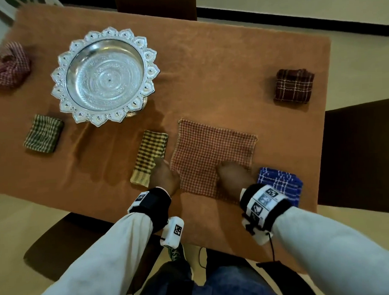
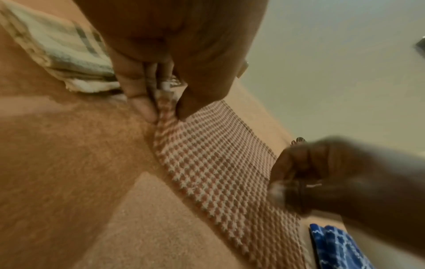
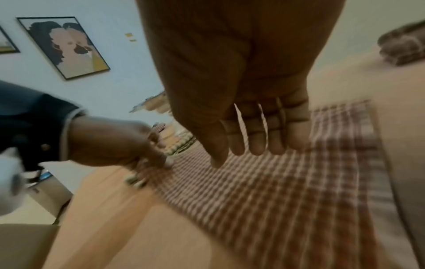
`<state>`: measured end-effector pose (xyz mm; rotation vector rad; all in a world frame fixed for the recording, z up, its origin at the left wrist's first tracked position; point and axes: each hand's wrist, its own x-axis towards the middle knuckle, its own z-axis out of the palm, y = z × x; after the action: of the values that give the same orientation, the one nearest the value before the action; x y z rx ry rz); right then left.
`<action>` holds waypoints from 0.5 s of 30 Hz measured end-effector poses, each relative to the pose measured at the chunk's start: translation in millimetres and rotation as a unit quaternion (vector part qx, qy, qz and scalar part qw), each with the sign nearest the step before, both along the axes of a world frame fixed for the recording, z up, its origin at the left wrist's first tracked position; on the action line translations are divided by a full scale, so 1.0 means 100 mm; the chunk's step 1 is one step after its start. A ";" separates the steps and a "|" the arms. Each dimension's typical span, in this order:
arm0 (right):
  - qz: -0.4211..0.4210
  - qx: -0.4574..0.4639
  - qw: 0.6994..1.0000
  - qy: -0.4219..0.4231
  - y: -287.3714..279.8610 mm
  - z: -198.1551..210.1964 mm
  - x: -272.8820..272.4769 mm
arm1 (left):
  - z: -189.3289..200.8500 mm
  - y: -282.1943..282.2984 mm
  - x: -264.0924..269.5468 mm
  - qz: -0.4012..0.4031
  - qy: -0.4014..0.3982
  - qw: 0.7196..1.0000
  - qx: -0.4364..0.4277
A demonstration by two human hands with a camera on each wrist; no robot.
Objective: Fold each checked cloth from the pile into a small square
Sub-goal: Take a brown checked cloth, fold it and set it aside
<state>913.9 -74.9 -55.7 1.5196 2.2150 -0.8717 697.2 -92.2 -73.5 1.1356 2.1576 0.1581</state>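
A red-and-white checked cloth [image 1: 213, 151] lies spread flat on the table's near right part. My left hand [image 1: 166, 177] is at its near left corner. In the left wrist view that hand [image 2: 165, 116] pinches the cloth [image 2: 218, 163] edge between thumb and fingers, lifting it slightly. My right hand [image 1: 232, 174] lies over the cloth's near edge. In the right wrist view, which is blurred, its fingers [image 3: 257, 143] are straight and spread just above or on the cloth [image 3: 287, 182]. A crumpled red checked cloth [image 1: 10, 64] sits at the far left.
Folded cloths lie around: yellow [image 1: 149, 156] beside my left hand, green [image 1: 44, 136] at the left, dark maroon [image 1: 294, 85] at the far right, blue [image 1: 281, 184] by my right wrist. A silver scalloped bowl [image 1: 105, 76] stands far left. The table edge [image 1: 81, 208] is near.
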 end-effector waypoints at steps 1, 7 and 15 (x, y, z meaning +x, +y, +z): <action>0.003 -0.024 1.000 -0.015 -0.18 -0.04 -0.04 | 0.02 -0.01 -0.03 0.004 -0.021 0.999 0.039; -0.024 0.045 0.998 -0.043 -0.60 -0.21 -0.03 | 0.16 -0.04 -0.32 -0.105 -0.204 0.972 0.049; -0.100 0.068 0.992 -0.035 -0.63 -0.17 0.05 | 0.13 0.01 -0.63 -0.323 -0.121 0.931 0.122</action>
<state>918.8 -138.1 -72.7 1.8334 2.1366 -0.7212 634.3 -91.5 -60.9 1.8063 1.4829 0.2558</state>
